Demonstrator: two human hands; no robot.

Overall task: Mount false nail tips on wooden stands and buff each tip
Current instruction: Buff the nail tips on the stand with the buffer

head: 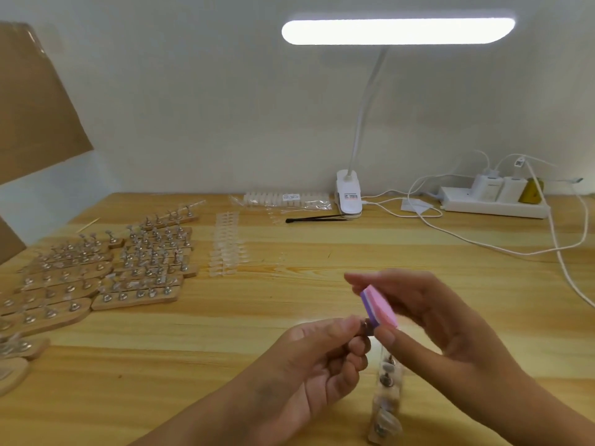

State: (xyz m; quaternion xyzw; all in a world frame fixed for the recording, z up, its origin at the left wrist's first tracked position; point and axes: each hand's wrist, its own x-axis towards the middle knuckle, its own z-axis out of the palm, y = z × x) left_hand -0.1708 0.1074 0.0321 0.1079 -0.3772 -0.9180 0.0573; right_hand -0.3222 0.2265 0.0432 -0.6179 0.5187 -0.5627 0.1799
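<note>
Buffing stage, head view; clock directions are taken from the point where the hands met. The left hand [322, 358], at 7 o'clock, pinched a small metal holder [367, 328] between thumb and curled fingers. It was raised off the table [289, 317], probably to present its top to the abrasive. Whether a nail tip sat on it could not be told through the blur. The right hand [431, 317], at 3 o'clock, gripped a pink-and-purple buffer block [379, 305] between thumb and fingertips. The block's lower end touched the holder, an angle suited to short strokes.

At 6 o'clock, 1 wooden stand [384, 403] lay lengthwise on the table, several pegs visible on it, apparently kept near for remounting. At 9 to 10 o'clock, well apart, lay rows of wooden stands [106, 275] with pegs, and beside them, toward 11 o'clock, loose strips of nail tips [227, 246]. At 12 o'clock stood a clip lamp [349, 196], with a bagged strip of tips [286, 199] and a black tool [317, 217] near its base. A power strip [495, 202] and white cables [483, 244] occupied 1 to 2 o'clock. Nothing lay between the hands and the stand below. The cables looked far enough off not to hinder buffing.
</note>
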